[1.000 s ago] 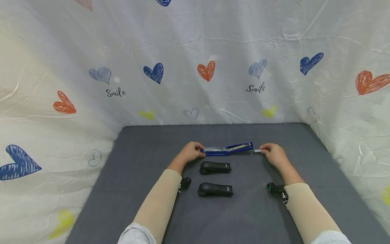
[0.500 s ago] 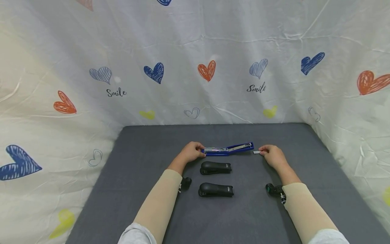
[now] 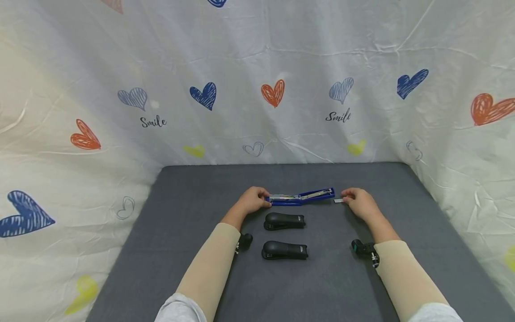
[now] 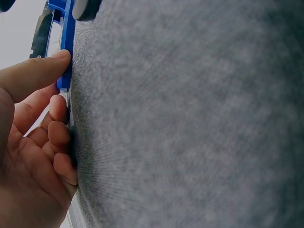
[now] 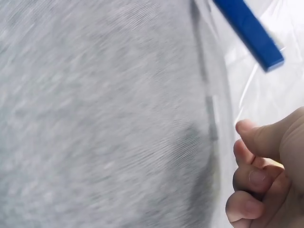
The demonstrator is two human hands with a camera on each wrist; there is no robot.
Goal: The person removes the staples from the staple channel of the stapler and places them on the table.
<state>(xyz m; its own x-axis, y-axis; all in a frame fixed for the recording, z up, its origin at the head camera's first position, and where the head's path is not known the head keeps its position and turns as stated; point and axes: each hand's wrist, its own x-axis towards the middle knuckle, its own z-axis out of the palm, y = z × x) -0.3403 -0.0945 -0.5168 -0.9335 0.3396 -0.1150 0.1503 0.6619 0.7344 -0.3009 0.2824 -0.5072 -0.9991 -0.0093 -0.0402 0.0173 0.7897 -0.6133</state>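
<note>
A blue stapler [image 3: 301, 199] lies opened out on the grey table, its metal staple channel exposed and its right arm tilted upward. My left hand [image 3: 252, 200] pinches the stapler's left end; in the left wrist view the thumb [image 4: 58, 59] presses on the blue base [image 4: 68, 38]. Just right of the raised blue arm [image 5: 251, 35], a small silver staple strip [image 3: 338, 201] rests on the cloth. Beside the strip, my right hand [image 3: 360, 205] has loosely bent fingers with nothing between them; a gap shows between fingertips and strip [image 5: 213, 118] in the right wrist view.
Two black staplers, one nearer the blue one [image 3: 284, 221] and one closer to me [image 3: 284, 250], lie parallel on the grey table [image 3: 322, 290]. A white curtain with printed hearts [image 3: 257, 58] stands behind and at both sides.
The staple strip was between my right fingertips, shifted slightly left, and now lies on the table. The right fingers have lifted off it. My left hand and the blue stapler stay put.
</note>
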